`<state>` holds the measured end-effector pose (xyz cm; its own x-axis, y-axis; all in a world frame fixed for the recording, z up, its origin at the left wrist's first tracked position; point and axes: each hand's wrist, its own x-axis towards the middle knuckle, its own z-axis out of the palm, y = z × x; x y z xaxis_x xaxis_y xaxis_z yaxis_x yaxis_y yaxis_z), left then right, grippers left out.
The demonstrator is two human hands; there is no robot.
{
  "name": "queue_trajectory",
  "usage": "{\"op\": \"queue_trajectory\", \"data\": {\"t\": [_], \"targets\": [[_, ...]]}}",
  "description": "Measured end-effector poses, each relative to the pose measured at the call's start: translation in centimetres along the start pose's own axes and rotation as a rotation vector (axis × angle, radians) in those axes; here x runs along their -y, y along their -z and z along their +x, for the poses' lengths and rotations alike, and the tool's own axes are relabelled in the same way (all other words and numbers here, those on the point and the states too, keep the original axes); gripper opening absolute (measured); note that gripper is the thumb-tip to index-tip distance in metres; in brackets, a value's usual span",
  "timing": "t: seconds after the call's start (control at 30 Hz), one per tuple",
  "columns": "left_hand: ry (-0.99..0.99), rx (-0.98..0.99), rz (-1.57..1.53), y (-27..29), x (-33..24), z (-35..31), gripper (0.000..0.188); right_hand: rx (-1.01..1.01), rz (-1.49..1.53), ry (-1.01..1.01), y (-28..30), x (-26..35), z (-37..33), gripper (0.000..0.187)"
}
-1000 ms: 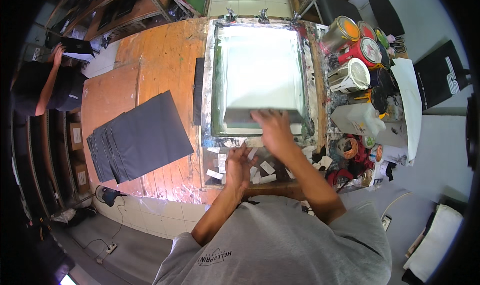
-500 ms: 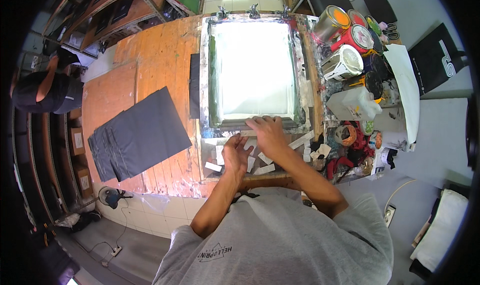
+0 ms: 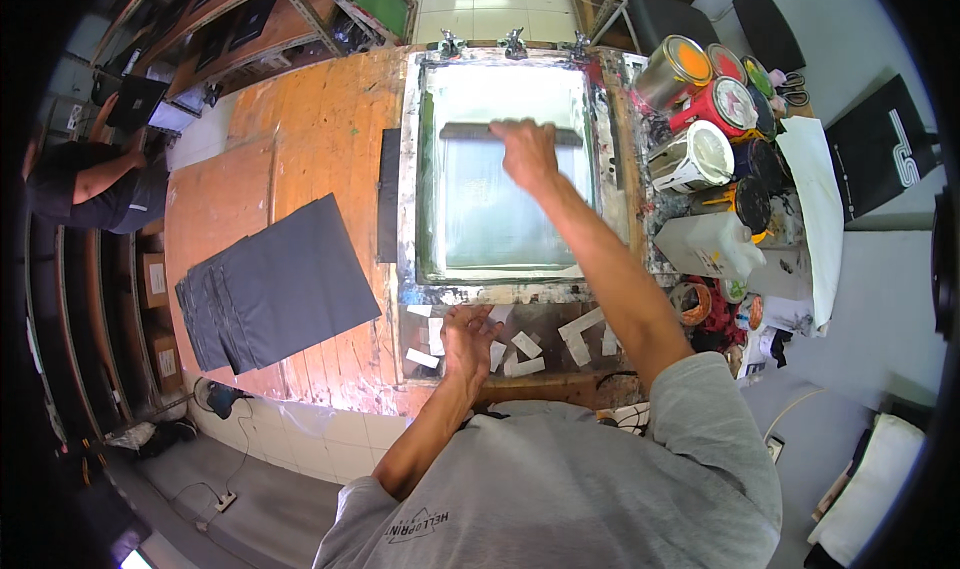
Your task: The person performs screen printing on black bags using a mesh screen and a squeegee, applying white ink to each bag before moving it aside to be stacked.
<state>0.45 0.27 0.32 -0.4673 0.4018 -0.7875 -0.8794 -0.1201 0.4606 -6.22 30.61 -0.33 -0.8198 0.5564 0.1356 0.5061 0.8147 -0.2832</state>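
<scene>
A long, grey-edged squeegee [image 3: 466,131] lies across the far part of a screen-printing frame [image 3: 500,295]. My right hand [image 3: 530,153] grips it from above at about the middle. Beyond the squeegee the mesh looks bright white; on the near side the mesh [image 3: 500,214] is a thinner, bluish grey-green. My left hand [image 3: 468,339] rests by the frame's near edge, fingers apart and nothing visible in it. White paper or tape pieces [image 3: 524,366] are scattered on the board beside it. Part of a dark sheet [image 3: 389,194] sticks out along the frame's left side.
A stack of dark grey flat pieces [image 3: 285,279] lies on the wooden table to the left. Metal clamps [image 3: 514,44] hold the frame's far edge. Paint cans [image 3: 690,157] and a whitish jug [image 3: 708,244] crowd the right side. Another person [image 3: 95,184] stands at far left.
My right hand has pushed the squeegee from the frame's near end to its far part. The mesh behind it has turned from bright white to a thinner grey-green. My left hand stays near the edge.
</scene>
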Motion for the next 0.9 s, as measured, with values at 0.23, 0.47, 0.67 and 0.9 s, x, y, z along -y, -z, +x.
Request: {"op": "queue_trajectory", "data": {"t": [0.23,0.47,0.67,0.9], "targets": [[0.030,0.021,-0.064,0.6,-0.1,0.5,0.029,0.335,0.186,-0.036,4.9,0.2,-0.9,0.047],[-0.034,0.112,-0.073,-1.2,-2.2,-2.5,0.027,-0.070,0.272,0.180,10.1,7.3,-17.8,0.055],[-0.239,0.440,-0.075,-5.6,-7.9,-6.8,0.040,-0.360,0.219,0.256,15.7,7.6,-14.5,0.053],[-0.727,0.134,0.463,-8.2,-15.8,0.7,0.050,-0.705,0.133,0.439,25.9,5.9,-3.6,0.035]]}}
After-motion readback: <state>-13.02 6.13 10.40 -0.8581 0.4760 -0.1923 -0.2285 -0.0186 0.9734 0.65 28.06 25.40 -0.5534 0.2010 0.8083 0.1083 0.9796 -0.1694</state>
